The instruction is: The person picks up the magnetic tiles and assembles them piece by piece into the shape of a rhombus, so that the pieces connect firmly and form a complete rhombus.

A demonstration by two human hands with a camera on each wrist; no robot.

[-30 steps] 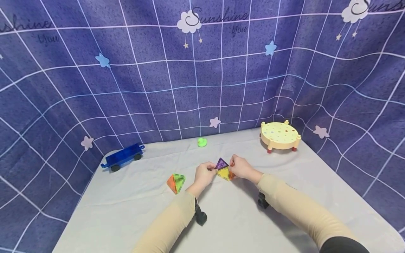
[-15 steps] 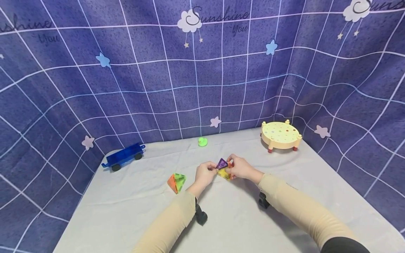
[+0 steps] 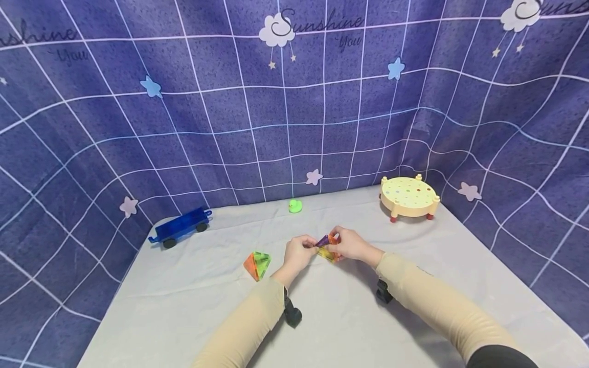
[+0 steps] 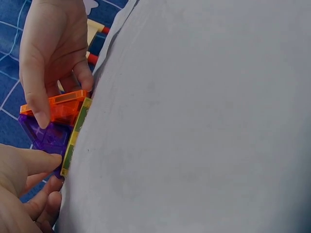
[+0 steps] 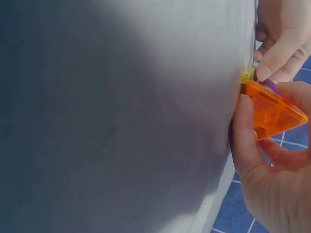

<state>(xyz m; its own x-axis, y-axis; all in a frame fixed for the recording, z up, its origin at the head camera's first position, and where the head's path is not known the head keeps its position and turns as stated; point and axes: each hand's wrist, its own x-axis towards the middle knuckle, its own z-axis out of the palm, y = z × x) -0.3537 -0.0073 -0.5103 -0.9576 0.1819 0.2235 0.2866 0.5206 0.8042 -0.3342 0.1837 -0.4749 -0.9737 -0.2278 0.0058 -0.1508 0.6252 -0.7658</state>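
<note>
Both hands work at a small group of see-through triangular magnetic tiles near the table's middle. My left hand (image 3: 298, 254) pinches the near corner of the purple tile (image 4: 51, 137), right beside the yellow tile's end. My right hand (image 5: 272, 179) grips the orange tile (image 5: 274, 111), its fingers spread around the edges. Low at the cloth lies the yellow tile (image 4: 76, 138), with the purple and orange ones standing up from it and leaning together. In the head view the fingers partly cover the tiles.
Left of the hands sits an orange-and-green tile pyramid (image 3: 257, 266). Farther back are a blue toy wagon (image 3: 181, 227), a green toy duck (image 3: 295, 206) and a round yellow pegged toy stand (image 3: 408, 197). A patterned curtain (image 3: 230, 128) hangs behind the table (image 3: 184, 317).
The purple tile, flatter before, has tilted up toward the orange one. My right fingers have shifted over the tiles as the orange tile rises; my left hand stays nearly still.
</note>
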